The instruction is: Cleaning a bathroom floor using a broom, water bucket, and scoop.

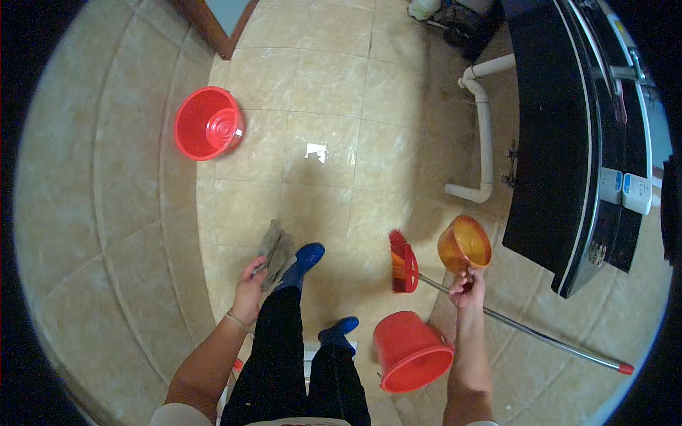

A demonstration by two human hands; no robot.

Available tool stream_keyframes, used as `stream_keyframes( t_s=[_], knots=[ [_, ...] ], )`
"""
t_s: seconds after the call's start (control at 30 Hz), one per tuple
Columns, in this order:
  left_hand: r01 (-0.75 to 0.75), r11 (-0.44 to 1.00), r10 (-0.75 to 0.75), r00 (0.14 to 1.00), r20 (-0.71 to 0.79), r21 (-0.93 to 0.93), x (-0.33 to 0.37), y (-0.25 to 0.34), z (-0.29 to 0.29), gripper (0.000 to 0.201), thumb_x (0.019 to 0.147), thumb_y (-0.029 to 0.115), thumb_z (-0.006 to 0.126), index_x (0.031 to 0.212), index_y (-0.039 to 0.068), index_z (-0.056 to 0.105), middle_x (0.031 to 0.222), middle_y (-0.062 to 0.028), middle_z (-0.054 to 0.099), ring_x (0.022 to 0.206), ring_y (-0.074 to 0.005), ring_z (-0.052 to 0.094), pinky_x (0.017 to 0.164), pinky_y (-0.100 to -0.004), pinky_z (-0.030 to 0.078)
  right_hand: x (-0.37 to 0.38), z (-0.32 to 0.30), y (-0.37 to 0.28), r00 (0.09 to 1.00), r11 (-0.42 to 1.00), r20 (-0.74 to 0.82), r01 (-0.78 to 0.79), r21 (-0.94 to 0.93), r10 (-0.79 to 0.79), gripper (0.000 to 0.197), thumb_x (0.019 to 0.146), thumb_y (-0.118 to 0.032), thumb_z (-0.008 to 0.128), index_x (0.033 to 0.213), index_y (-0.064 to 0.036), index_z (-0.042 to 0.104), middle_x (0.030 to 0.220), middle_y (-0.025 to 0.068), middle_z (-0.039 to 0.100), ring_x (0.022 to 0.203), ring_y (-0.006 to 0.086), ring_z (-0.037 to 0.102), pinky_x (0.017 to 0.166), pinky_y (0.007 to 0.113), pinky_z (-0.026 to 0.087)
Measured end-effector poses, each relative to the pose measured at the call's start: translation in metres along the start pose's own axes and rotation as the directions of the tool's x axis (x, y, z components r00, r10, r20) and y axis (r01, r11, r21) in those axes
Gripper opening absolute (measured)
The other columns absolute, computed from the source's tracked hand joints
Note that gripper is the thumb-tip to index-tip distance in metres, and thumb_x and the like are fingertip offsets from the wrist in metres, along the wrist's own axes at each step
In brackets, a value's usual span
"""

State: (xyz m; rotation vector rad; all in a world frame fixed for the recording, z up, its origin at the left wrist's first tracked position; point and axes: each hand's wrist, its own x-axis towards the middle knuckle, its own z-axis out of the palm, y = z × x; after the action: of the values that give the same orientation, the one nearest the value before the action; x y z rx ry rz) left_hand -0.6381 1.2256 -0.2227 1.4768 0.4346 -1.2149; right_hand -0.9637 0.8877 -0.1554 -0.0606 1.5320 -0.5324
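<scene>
Hanging from my left hand (248,290) is a limp grey cloth (279,257), pinched by its edge in closed fingers. It hangs beside my left boot (308,257). My right hand (469,290) is wrapped round the handle of a translucent orange water dipper (455,245), whose wide bowl points away from me. Just below and left of that hand is a tilted red bucket (398,339). A broom (403,266) with a red and orange head lies beside it, its metal pole passing behind my right wrist.
Another red bucket (186,122) stands by the left tiled wall. White drain pipes (485,142) run under a black counter (550,142) on the right, with a white bottle (636,193) on it. A shiny wet patch (317,151) marks the tiled floor. Dark clutter (462,25) sits at the far right.
</scene>
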Motion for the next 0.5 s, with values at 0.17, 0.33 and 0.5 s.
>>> stream_keyframes(
  t_s=[0.17,0.33,0.5],
  knots=[
    [0.007,0.999,-0.007,1.0,-0.007,0.034,0.0,0.008,0.014,0.029,0.084,0.006,0.046,0.113,0.005,0.05,0.103,-0.0037,0.052,0.091,-0.0112,0.048,0.08,-0.0225,0.038,0.055,0.033,-0.042,0.959,0.931,-0.079,0.242,-0.273,-0.272,0.017,0.073,-0.018,0.053,0.058,-0.0164,0.045,0.053,-0.0036,0.047,0.038,0.0075,0.04,0.031,0.021,0.026],
    [-0.005,0.995,0.009,0.999,-0.043,0.104,0.001,0.002,0.005,0.03,0.083,0.004,0.047,0.112,0.006,0.051,0.1,-0.0023,0.053,0.09,-0.0108,0.046,0.08,-0.0223,0.036,0.096,0.08,-0.043,0.57,0.6,-0.211,0.68,-0.42,-0.794,0.011,0.077,-0.022,0.052,0.07,-0.0142,0.049,0.056,0.0027,0.046,0.041,0.0113,0.04,0.036,0.026,0.03],
    [0.017,0.986,-0.026,0.998,0.054,0.168,0.009,-0.024,0.026,0.031,0.082,0.006,0.047,0.113,0.008,0.05,0.104,-0.0043,0.054,0.092,-0.0157,0.051,0.08,-0.0297,0.042,0.18,-0.075,-0.113,0.029,0.053,-0.052,0.827,-0.559,-0.998,0.011,0.081,-0.022,0.049,0.082,-0.0111,0.048,0.076,0.0058,0.049,0.064,0.0107,0.045,0.045,0.023,0.038]
  ],
)
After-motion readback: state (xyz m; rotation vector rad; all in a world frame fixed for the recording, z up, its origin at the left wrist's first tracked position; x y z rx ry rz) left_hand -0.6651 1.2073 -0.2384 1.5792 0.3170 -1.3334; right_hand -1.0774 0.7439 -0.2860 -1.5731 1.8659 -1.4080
